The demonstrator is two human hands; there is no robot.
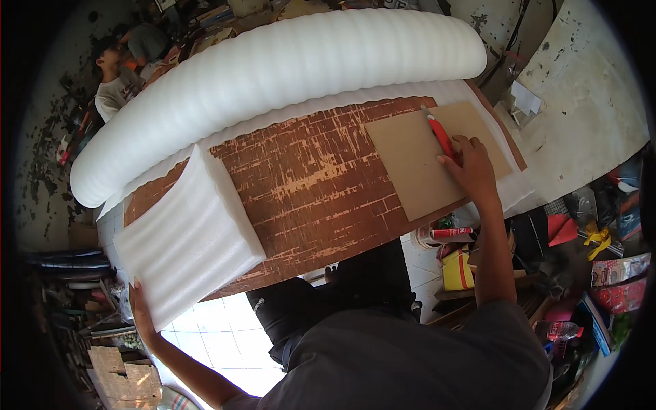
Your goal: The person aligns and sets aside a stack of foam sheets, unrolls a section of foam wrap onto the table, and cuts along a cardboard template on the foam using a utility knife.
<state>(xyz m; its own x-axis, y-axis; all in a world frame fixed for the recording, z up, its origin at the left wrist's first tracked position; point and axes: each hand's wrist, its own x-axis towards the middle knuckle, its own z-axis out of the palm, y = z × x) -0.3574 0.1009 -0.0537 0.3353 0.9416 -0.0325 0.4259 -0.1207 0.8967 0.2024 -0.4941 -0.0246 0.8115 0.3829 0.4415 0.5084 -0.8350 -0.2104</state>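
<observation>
At the table's left end lies a stack of white foam sheets (191,232), its near left corner hanging past the edge. My left hand (141,311) grips that outer edge; most of its fingers are hidden by the foam. On the right, my right hand (473,167) is closed around the rear end of a red utility knife (441,134), its blade end pointing away from me. Beneath the knife a flat brown cardboard sheet (410,171) rests on the table, overlapping its right part.
A long, thick roll of white foam (287,65) spans the far side of the worn brown table (307,178). Its loose layer runs under the cardboard. Another person (119,85) is at the far left. Clutter (567,273) fills the floor at right, and scrap boards (123,376) stand at left.
</observation>
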